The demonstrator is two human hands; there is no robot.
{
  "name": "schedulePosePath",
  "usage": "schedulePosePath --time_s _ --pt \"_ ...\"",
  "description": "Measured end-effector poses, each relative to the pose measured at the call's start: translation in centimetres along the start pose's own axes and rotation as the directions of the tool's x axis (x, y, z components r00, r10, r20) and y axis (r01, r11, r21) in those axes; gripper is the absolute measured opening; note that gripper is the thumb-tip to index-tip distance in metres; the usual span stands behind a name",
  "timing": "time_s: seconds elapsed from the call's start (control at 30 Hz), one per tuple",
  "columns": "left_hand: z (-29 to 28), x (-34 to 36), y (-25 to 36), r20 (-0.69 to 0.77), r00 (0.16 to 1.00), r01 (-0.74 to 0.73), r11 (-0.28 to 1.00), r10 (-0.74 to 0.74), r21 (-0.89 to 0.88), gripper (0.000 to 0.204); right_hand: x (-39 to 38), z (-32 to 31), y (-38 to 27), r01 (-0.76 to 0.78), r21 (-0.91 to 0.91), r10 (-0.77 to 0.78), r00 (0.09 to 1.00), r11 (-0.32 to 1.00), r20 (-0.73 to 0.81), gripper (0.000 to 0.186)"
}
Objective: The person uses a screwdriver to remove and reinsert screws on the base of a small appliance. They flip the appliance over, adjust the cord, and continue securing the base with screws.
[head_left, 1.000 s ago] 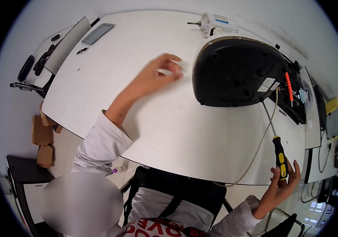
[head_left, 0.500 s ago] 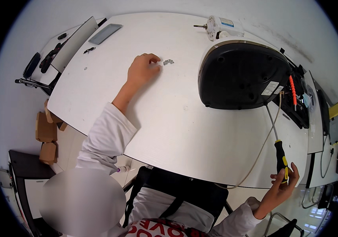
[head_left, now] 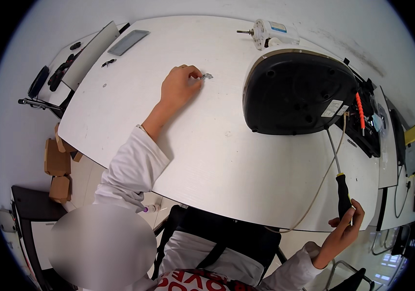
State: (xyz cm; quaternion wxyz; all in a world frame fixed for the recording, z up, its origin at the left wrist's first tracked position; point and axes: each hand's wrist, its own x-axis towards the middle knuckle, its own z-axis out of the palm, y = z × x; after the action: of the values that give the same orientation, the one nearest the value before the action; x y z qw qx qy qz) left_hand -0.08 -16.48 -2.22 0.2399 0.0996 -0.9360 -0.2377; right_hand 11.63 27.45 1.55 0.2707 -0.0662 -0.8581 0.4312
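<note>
My right hand (head_left: pixel 343 237) holds a screwdriver (head_left: pixel 343 191) by the lower end of its black and yellow handle. Its shaft slants up, and the tip meets the near edge of an appliance's black base (head_left: pixel 295 97), turned with its underside showing. That underside has round recesses and pale labels; its lighter shell shows along the rim. Across the table, my left hand (head_left: pixel 178 87) has thumb and forefinger pinched at a small heap of silvery screws (head_left: pixel 209 76). Whether a screw is between those fingertips is hidden.
A white motor (head_left: pixel 275 35) with a protruding shaft lies behind the base. At right are a black tool case (head_left: pixel 367 136) and an orange twisted rod (head_left: pixel 360 110). A pale cable (head_left: pixel 316 201) runs down over the white table's front edge (head_left: pixel 236 218). A grey tray (head_left: pixel 129 42) lies far left.
My left hand has moved slightly right, its fingertips now at the screws and closer together. The screwdriver's handle has turned in my right hand, showing less yellow; its tip stays at the base.
</note>
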Motion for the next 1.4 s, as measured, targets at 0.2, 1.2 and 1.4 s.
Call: schedulePosePath --time_s 0.2,1.2,1.4 --pt "0.1 0.0 0.4 -0.006 0.999 -0.032 0.996 0.033 0.083 0.013 0.1 0.0 -0.2 -0.036 -0.028 0.037 0.999 0.999 0.024 0.030" --pt "-3.1 -2.0 3.4 0.011 0.971 -0.227 0.914 0.237 0.337 0.016 -1.6 -3.7 1.7 -0.286 0.592 0.313 0.948 0.754 0.060 0.035" --pt "-3.1 -3.4 7.6 -0.206 0.900 -0.419 0.890 0.383 -0.178 0.009 -3.4 -1.3 1.6 -0.311 0.748 0.230 0.949 0.587 0.214 0.043"
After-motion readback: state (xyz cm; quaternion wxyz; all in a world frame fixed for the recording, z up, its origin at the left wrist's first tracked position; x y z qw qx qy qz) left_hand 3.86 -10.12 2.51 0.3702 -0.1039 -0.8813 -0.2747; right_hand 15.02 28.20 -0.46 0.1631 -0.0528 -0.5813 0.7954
